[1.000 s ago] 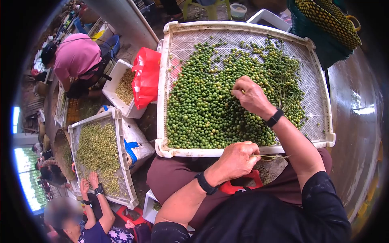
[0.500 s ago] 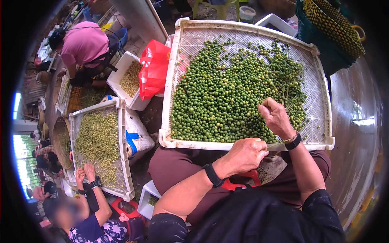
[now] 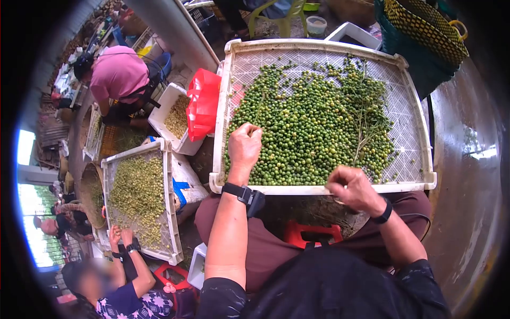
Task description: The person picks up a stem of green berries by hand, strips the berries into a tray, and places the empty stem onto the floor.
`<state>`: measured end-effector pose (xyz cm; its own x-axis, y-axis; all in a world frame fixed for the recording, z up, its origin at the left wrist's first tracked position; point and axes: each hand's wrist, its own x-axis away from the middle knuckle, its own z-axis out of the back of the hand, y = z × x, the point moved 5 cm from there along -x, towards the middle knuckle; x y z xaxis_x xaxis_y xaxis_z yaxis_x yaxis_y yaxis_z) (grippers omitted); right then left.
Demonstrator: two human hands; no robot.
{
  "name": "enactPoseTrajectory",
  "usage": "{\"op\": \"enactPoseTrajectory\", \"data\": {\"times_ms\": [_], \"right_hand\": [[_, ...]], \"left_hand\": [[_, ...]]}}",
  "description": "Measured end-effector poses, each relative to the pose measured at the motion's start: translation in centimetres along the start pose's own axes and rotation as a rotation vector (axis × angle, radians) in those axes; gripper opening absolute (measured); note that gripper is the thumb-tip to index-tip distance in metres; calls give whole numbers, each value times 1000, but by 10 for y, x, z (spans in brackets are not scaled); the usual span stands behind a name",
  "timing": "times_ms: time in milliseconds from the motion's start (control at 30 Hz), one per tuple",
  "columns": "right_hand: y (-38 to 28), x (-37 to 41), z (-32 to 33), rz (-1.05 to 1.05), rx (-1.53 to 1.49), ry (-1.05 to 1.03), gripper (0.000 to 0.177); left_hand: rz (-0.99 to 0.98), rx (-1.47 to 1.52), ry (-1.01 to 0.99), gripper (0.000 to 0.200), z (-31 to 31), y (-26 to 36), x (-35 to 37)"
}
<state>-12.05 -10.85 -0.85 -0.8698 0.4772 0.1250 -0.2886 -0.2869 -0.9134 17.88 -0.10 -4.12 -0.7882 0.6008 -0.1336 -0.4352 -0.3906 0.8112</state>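
Observation:
A white mesh-bottomed tray [image 3: 324,190] lies in front of me, tilted a little in view. Small round green fruits [image 3: 297,133], some yellowish, cover much of it. Thin stalks [image 3: 365,130] lie among the fruits on the right side. Over the tray's left part, my left hand [image 3: 245,148] is closed, fingertips together; a faint thin stem seems to rise from it, but I cannot be sure. My right hand [image 3: 354,187] is at the tray's near rim with its fingers curled in. What it holds, if anything, is hidden.
A red bag [image 3: 203,106] and a white box of pale fruits [image 3: 177,116] stand left of my tray. A co-worker's hands [image 3: 121,236] are at another tray [image 3: 172,212] of yellow-green fruits. A person in pink [image 3: 119,74] bends farther back. A woven basket [image 3: 425,32] stands back right.
My left hand has moved left and forward, from the near rim to over the fruits. My right hand has come back from the fruits to the near rim. The view has shifted slightly.

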Motion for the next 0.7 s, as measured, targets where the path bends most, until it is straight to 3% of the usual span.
{"op": "enactPoseTrajectory", "data": {"times_ms": [67, 100, 200, 300, 333, 367, 433, 467, 533, 600, 700], "right_hand": [[3, 28, -7, 0, 39, -58, 13], [12, 40, -13, -99, -10, -91, 13], [29, 59, -19, -22, -58, -53, 7], [35, 67, -23, -65, -105, -38, 14], [38, 66, -27, -28, -22, -122, 19], [47, 67, -29, -6, 66, -202, 24], [49, 72, -19, -46, 245, -379, 38], [45, 71, -11, -75, 233, -359, 30], [51, 63, 7, -71, 132, -104, 16], [37, 39, 45, 1, 140, 253, 9], [40, 0, 80, 28, 328, 461, 12]], "left_hand": [[64, -23, -64, 16, -6, -12, -4], [39, -24, -83, 16, -6, -8, -9], [-26, -3, -122, 18, -5, 16, -27], [-25, -41, -208, 20, -17, 21, -38], [-25, -73, -255, 22, -26, 17, -38], [-168, -110, -203, 20, -31, 20, -35], [-185, -181, -232, 22, -37, 15, -31], [-204, -171, -189, 22, -37, 18, -27], [7, -43, -230, 24, -32, 19, -18], [282, 341, -261, 22, -29, 35, 2], [340, 541, -260, 20, -38, 27, 14]]}}
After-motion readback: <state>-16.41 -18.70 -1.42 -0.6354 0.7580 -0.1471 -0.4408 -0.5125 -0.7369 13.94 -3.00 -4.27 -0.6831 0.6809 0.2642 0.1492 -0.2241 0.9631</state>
